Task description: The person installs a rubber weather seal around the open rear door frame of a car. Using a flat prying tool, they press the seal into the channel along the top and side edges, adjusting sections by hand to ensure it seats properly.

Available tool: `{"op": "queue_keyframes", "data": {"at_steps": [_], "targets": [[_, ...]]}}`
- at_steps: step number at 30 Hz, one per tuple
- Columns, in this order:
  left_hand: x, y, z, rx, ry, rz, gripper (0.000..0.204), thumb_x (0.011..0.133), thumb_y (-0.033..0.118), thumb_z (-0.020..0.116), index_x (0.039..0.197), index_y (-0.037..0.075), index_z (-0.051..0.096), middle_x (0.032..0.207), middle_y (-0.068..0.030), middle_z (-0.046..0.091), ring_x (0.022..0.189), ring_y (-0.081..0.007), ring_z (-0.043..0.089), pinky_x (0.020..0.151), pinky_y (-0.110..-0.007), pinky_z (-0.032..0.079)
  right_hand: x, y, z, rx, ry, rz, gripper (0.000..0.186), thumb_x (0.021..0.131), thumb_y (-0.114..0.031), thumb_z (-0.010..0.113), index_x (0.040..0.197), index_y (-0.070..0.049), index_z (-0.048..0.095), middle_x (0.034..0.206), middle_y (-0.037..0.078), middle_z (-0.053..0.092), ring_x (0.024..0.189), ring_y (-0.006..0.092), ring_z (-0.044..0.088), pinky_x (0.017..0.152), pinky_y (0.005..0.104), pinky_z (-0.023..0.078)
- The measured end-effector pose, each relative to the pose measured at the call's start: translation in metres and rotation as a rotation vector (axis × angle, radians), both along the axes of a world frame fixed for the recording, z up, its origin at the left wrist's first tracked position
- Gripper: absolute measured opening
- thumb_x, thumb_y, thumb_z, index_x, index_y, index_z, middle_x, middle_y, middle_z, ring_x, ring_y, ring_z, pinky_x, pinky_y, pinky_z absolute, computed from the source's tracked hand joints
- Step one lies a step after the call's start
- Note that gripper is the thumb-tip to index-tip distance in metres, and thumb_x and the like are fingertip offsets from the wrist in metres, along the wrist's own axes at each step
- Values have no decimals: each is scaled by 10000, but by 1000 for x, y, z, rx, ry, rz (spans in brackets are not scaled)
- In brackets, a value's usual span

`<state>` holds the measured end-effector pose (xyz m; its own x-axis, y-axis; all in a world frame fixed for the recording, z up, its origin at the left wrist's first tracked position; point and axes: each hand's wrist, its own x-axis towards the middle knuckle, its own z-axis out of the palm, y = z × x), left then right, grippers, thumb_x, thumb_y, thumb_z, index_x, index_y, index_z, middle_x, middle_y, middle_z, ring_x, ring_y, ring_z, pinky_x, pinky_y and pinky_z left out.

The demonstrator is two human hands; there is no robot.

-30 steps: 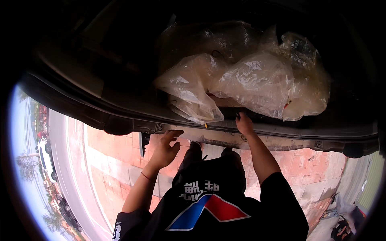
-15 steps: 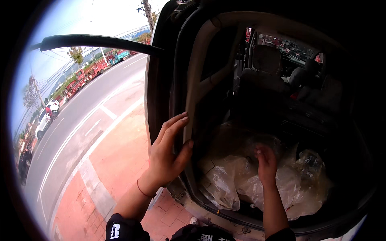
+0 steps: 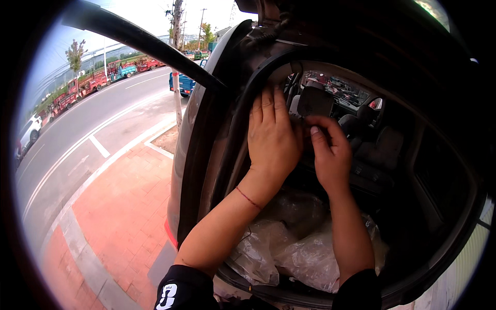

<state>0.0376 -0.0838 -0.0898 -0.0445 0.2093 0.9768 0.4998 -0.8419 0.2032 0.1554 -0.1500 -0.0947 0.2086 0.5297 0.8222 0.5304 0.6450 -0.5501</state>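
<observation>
I stand at the open rear of a car. My left hand (image 3: 274, 137) lies with its fingers stretched upward along the interior pillar trim (image 3: 283, 73), at the left side of the opening. Close to its right, my right hand (image 3: 330, 152) is raised with thumb and forefinger bent together. Whatever sits between those fingertips, if anything, is too dark to make out. Below both forearms, crumpled clear plastic bags (image 3: 310, 263) cover part of the cargo floor. What they contain cannot be told.
A thick black bar (image 3: 144, 44) slants across the upper left to the car body. Inside the car stand dark seats (image 3: 315, 101). Left of the car are red paving (image 3: 119, 206), a road (image 3: 77, 134), a tree trunk (image 3: 176, 98), a blue truck (image 3: 183, 85) and several red vehicles.
Both hands have moved up the opening: the left now lies along the upper trim, and the right has risen from above the bags to beside it. The view has shifted too.
</observation>
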Motion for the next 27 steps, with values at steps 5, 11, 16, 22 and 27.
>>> {"op": "queue_keyframes", "data": {"at_steps": [5,11,16,22,27], "targets": [[27,4,7,-29,-240,-9,646,828,103,611,1410,-133,458,1465,-345,454,1351,-522,426,1166,-546,331,37,-15,16,-76,-57,20,181,1036,-76,601,1184,-14,684,1066,44,710,992,99,653,875,256,517],[37,15,9,65,-241,122,577,815,98,602,1343,-115,507,1387,-338,493,1259,-502,470,1090,-575,368,18,46,60,-174,36,204,320,1054,-276,635,1159,18,702,1100,89,744,998,135,677,883,277,519],[40,18,13,42,-207,169,590,809,135,613,1332,-117,508,1395,-362,466,1260,-525,454,1087,-594,359,14,71,75,-25,45,157,319,1045,-306,645,1116,-4,719,936,77,758,856,164,703,788,306,538],[52,26,24,109,-310,145,578,786,135,616,1299,-111,516,1360,-377,457,1211,-536,458,1060,-609,358,20,58,101,202,-514,-268,223,1002,-268,674,1027,-53,728,752,125,719,649,259,699,622,361,532],[51,32,33,31,-357,118,396,778,104,632,1133,-58,564,1238,-316,506,1077,-483,491,943,-560,399,21,46,117,204,-771,-350,189,974,-226,681,1034,-60,750,688,123,699,590,273,690,592,365,527]]}}
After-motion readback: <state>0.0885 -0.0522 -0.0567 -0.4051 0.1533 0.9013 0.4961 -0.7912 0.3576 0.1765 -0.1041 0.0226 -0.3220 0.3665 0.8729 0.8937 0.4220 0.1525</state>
